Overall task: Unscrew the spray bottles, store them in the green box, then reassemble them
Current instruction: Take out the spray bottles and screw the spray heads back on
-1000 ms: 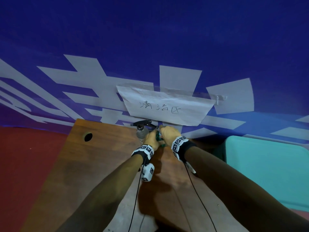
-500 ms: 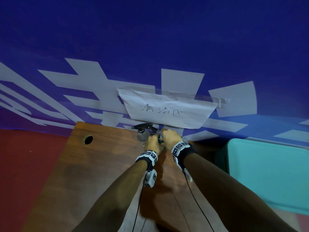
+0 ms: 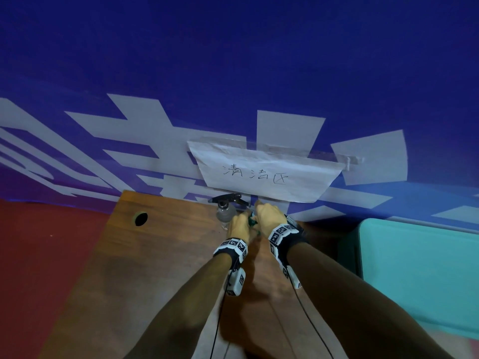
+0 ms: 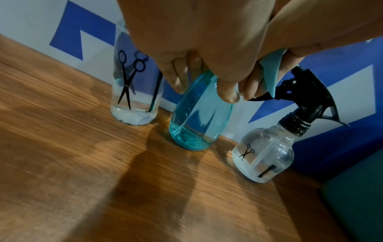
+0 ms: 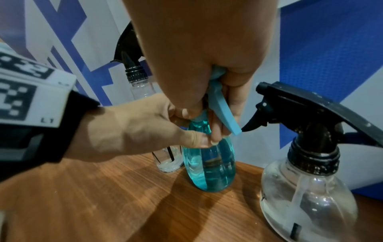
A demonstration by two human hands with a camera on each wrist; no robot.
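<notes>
Both forearms bare. Each wrist carries a black band [image 3: 290, 238] with white black-patterned marker squares [image 5: 27, 91]; the left reads "L1". Thin black cables [image 3: 216, 330] trail below the bands.

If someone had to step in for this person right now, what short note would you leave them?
Left hand: grips the neck of the blue bottle, steadying it on the wooden table.
Right hand: grip wrapped round its blue spray head.
Tall clear bottle and round clear bottle stand either side, black heads still screwed on.
Green box sits to the right; its inside isn't visible.
Done: no head visibly off.
Left: unscrew all three, store, reassemble.
</notes>
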